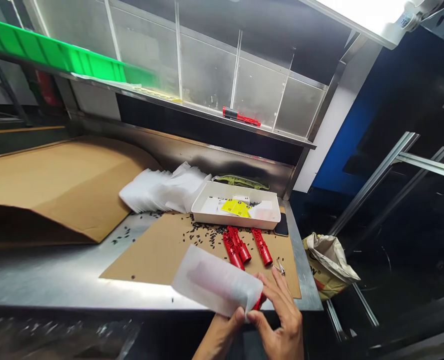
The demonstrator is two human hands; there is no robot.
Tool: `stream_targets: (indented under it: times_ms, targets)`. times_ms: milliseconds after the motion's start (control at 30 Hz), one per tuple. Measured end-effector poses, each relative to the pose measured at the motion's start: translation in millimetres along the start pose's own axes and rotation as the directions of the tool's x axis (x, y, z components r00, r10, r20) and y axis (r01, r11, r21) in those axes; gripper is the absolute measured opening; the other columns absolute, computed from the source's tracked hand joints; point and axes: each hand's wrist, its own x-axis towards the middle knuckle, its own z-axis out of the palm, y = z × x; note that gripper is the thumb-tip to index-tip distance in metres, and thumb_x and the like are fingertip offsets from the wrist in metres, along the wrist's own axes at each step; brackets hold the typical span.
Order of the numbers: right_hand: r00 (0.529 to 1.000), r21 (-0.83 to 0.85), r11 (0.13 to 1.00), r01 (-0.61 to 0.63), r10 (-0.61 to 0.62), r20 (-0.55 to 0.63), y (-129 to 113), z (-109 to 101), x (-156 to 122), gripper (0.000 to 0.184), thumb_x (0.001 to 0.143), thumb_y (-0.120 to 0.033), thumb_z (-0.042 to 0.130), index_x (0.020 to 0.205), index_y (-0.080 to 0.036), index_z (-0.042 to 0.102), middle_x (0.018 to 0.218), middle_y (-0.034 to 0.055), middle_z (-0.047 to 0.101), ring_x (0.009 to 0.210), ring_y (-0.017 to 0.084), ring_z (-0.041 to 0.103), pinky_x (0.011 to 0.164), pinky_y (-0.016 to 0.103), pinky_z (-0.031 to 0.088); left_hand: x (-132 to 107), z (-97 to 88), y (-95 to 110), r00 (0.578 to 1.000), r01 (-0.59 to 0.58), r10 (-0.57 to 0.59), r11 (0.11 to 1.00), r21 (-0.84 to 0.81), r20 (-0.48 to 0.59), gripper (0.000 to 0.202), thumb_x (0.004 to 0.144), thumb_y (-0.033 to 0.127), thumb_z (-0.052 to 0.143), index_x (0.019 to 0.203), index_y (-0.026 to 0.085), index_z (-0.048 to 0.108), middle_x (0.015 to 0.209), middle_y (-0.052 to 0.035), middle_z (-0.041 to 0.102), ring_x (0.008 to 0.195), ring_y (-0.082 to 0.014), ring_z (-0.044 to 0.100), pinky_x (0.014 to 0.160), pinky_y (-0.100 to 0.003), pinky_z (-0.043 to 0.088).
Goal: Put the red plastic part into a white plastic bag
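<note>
One metal bench fills the head view's middle; reckoned from the white sleeve in hand, its near edge runs at 6 o'clock, just beneath the sleeve, and its right edge lies near at 3. The brown sheet spreads from 9 round to 3 o'clock.

Three red parts lie close at 1 o'clock, with a white tray behind them, blocking reach towards 12. Small black bits scatter before the tray. A stack of white sleeves sits at 11, a large cardboard box at 10, a small metal tool at 2, and a paper bag beyond the edge at 3.

The left hand grips the sleeve's lower edge, thumb on top, its fingers hidden. The right hand pinches its right end, fingers extended, where a red piece peeks out.
</note>
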Motion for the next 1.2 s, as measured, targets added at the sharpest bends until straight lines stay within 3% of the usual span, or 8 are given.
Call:
stream_targets:
  times_ms: [167, 367, 600, 667, 767, 933, 1067, 1200]
  targets:
    - [0.982, 0.111, 0.991, -0.078, 0.058, 0.180, -5, 6, 6, 0.024, 0.088, -0.027, 0.063, 0.111, -0.026, 0.063, 0.107, 0.0053, 0.075, 0.106, 0.034, 0.070, 0.096, 0.072, 0.045, -12, -17.9, 1, 0.981, 0.187, -0.165, 0.946, -0.263, 0.102, 0.058, 0.063, 0.051, 0.084, 0.110, 0.018, 0.074, 0.118, -0.0121, 0.073, 0.120, -0.0295, 0.060, 0.112, -0.042, 0.038]
    - [0.845, 0.147, 0.986, -0.079, -0.012, 0.535, -21, 8, 20, 0.030, 0.084, -0.021, 0.066, 0.114, -0.026, 0.066, 0.118, 0.0080, 0.071, 0.116, 0.034, 0.064, 0.103, 0.075, 0.035, -27, -45.9, 13, 0.969, 0.245, -0.215, 0.773, -0.585, 0.122, 0.057, 0.068, 0.045, 0.084, 0.107, 0.005, 0.072, 0.105, -0.0145, 0.077, 0.089, -0.0167, 0.070, 0.096, -0.029, 0.050]
    - [0.765, 0.313, 0.933, 0.177, -0.330, 0.552, -38, 6, 37, 0.031, 0.090, -0.019, 0.058, 0.119, -0.025, 0.064, 0.115, 0.0054, 0.073, 0.112, 0.027, 0.068, 0.108, 0.062, 0.040, -51, -42.0, 20, 0.983, 0.157, -0.174, 0.645, -0.748, 0.056, 0.046, 0.071, 0.030, 0.084, 0.104, 0.002, 0.070, 0.099, -0.0162, 0.077, 0.088, -0.0223, 0.072, 0.082, -0.031, 0.055]
    - [0.790, 0.377, 0.906, 0.193, -0.371, 0.489, -43, 7, 39, 0.033, 0.089, -0.019, 0.061, 0.121, -0.025, 0.064, 0.117, 0.0062, 0.072, 0.110, 0.024, 0.068, 0.106, 0.047, 0.049, -59, -43.6, 23, 0.986, 0.111, -0.164, 0.618, -0.778, 0.011, 0.036, 0.074, 0.021, 0.081, 0.102, 0.003, 0.070, 0.095, -0.0135, 0.078, 0.084, -0.0205, 0.072, 0.081, -0.031, 0.055]
    - [0.878, 0.415, 0.910, 0.021, -0.216, 0.428, -54, 14, 35, 0.018, 0.092, -0.018, 0.057, 0.106, -0.023, 0.068, 0.107, 0.0072, 0.073, 0.098, 0.018, 0.071, 0.085, 0.027, 0.057, -71, -53.8, 27, 0.985, 0.019, -0.150, 0.575, -0.818, -0.082, 0.021, 0.084, 0.018, 0.071, 0.099, 0.004, 0.070, 0.094, -0.0131, 0.079, 0.087, -0.0204, 0.073, 0.087, -0.035, 0.055]
    - [0.772, 0.432, 0.897, -0.092, -0.210, 0.600, -80, 47, 19, 0.020, 0.093, -0.035, 0.058, 0.079, -0.021, 0.059, 0.070, -0.0007, 0.061, 0.057, 0.011, 0.058, 0.050, 0.020, 0.044, -93, -69.5, 37, 0.980, -0.070, -0.120, 0.531, -0.844, -0.157, 0.028, 0.076, 0.021, 0.079, 0.097, 0.005, 0.072, 0.094, -0.0153, 0.078, 0.089, -0.0242, 0.073, 0.082, -0.036, 0.056]
    - [0.793, 0.512, 0.858, -0.048, -0.279, 0.542, -99, 72, 6, 0.026, 0.098, -0.024, 0.046, 0.074, -0.020, 0.054, 0.068, -0.0019, 0.057, 0.061, 0.010, 0.056, 0.056, 0.019, 0.043, -110, -69.7, 48, 0.974, -0.122, -0.099, 0.522, -0.844, -0.203, 0.038, 0.060, 0.018, 0.090, 0.093, 0.006, 0.074, 0.091, -0.0130, 0.079, 0.086, -0.0256, 0.073, 0.083, -0.036, 0.056]
    - [0.906, 0.468, 0.862, -0.195, -0.025, 0.423, -108, 78, -9, 0.018, 0.099, -0.023, 0.044, 0.093, -0.022, 0.061, 0.093, 0.0033, 0.063, 0.079, 0.012, 0.062, 0.073, 0.022, 0.048, -122, -75.0, 55, 0.951, -0.226, -0.064, 0.522, -0.822, -0.302, 0.030, 0.071, 0.018, 0.082, 0.098, 0.008, 0.073, 0.097, -0.0133, 0.078, 0.088, -0.0248, 0.073, 0.083, -0.037, 0.057]
